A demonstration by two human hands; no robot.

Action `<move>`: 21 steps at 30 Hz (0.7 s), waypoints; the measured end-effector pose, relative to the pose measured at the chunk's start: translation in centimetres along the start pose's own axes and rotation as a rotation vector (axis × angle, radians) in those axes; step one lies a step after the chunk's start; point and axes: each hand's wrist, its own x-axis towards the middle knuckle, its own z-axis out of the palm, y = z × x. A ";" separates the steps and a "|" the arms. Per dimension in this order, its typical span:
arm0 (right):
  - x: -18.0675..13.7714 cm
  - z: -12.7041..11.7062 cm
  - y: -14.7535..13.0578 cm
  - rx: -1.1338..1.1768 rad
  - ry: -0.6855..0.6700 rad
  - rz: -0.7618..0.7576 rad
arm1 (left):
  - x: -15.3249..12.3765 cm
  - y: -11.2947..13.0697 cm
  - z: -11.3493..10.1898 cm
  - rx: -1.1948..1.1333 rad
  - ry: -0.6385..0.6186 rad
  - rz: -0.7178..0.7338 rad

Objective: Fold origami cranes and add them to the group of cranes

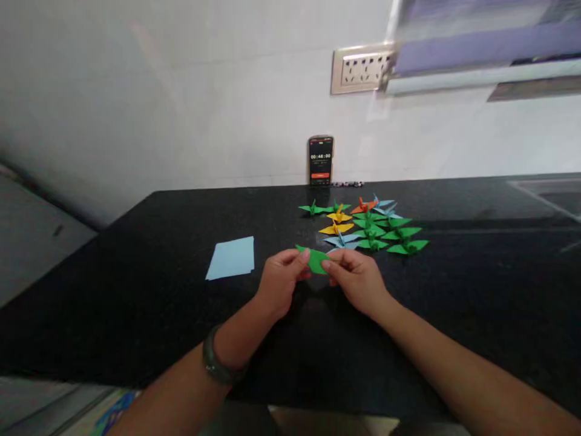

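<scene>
- Folding, I'd judge: green paper (318, 263) sits between my left hand (280, 278) and right hand (361, 281).
- Both pinched closed on its ends.
- Next crease likely calls for steady, light pinch.

Green paper (317, 261) between fingertips (327, 266)

A folded green paper (318, 262) is held, pointed end leftward.

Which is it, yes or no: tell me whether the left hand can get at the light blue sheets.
Probably yes: the light blue sheets lie to its left with nothing visible between, though the left hand is holding the green folded paper.
</scene>
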 end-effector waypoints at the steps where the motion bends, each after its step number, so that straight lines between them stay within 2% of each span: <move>1: 0.0 0.0 0.0 -0.005 -0.006 0.009 | -0.2 0.0 0.0 0.014 -0.037 -0.025; 5: -0.1 -0.2 -0.1 -0.119 0.025 -0.099 | -0.7 -0.1 0.1 0.038 -0.082 -0.087; 11: 0.1 -0.7 0.0 -0.437 0.154 -0.525 | -0.6 -0.4 0.2 0.016 -0.043 -0.107; 21: 0.0 -0.7 0.0 -0.584 0.180 -0.688 | -0.9 -0.4 0.4 0.113 -0.031 -0.030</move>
